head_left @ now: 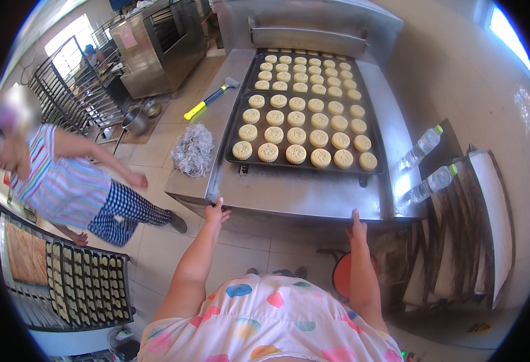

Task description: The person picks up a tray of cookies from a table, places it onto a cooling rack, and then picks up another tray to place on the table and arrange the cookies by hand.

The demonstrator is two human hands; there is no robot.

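Twenty-four cakes (296,135), one front tray (308,146)

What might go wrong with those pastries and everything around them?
The clear bottles by the metal surface's right edge might get knocked over. Loose strands from the shredded pile left of the front tray could stray onto the pastries. If that surface is hot, the left hand and right hand at its front edge might get burned.

Two dark, shallow trays lie flat on a steel table (313,194) — the front tray (282,145) near its edge, the rear tray (253,77) close behind. Both carry rows of round, pale-yellow cakes (296,154), patterned on top — four rows of six in front.
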